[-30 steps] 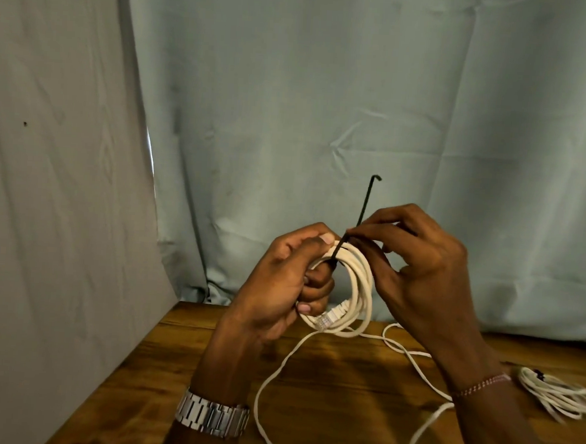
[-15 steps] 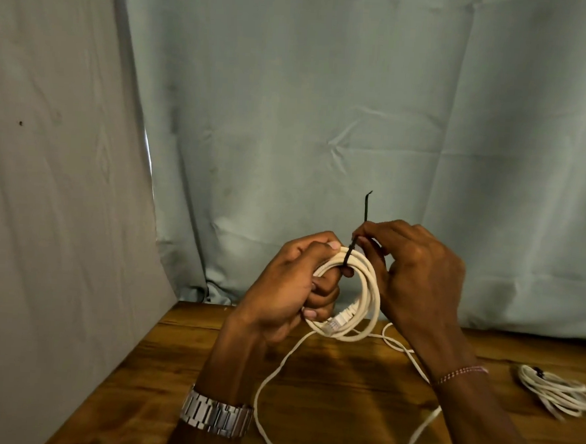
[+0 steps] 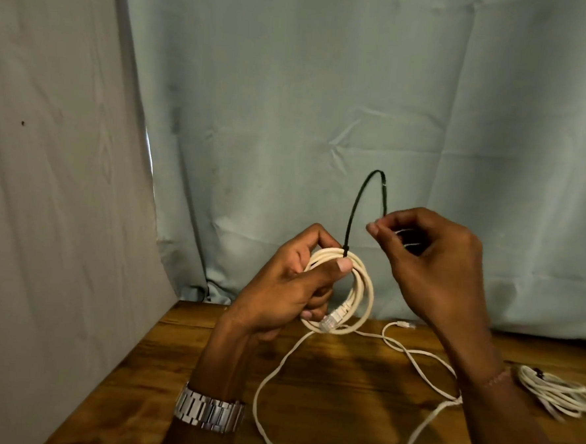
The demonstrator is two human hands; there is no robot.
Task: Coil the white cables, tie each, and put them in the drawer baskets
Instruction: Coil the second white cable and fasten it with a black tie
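My left hand (image 3: 289, 283) grips a coiled white cable (image 3: 361, 287) held upright above the wooden table (image 3: 342, 396), thumb pressing on the coil's top. A black tie (image 3: 356, 205) rises from the top of the coil and arches over to my right hand (image 3: 430, 261), whose fingertips pinch its free end. A clear plug (image 3: 331, 322) of the coiled cable hangs at the bottom of the loop. A loose white cable (image 3: 410, 352) trails across the table under both hands. A second coiled white cable (image 3: 555, 392) with a black tie lies at the right edge.
Pale blue-green cloth (image 3: 292, 101) hangs behind the table and a grey sheet (image 3: 45, 206) covers the left side. A metal watch (image 3: 209, 410) is on my left wrist. No drawer or basket is in view.
My right hand has pulled away to the right and up from the coil, drawing the black tie into a long arch. The left hand keeps its hold on the coil.
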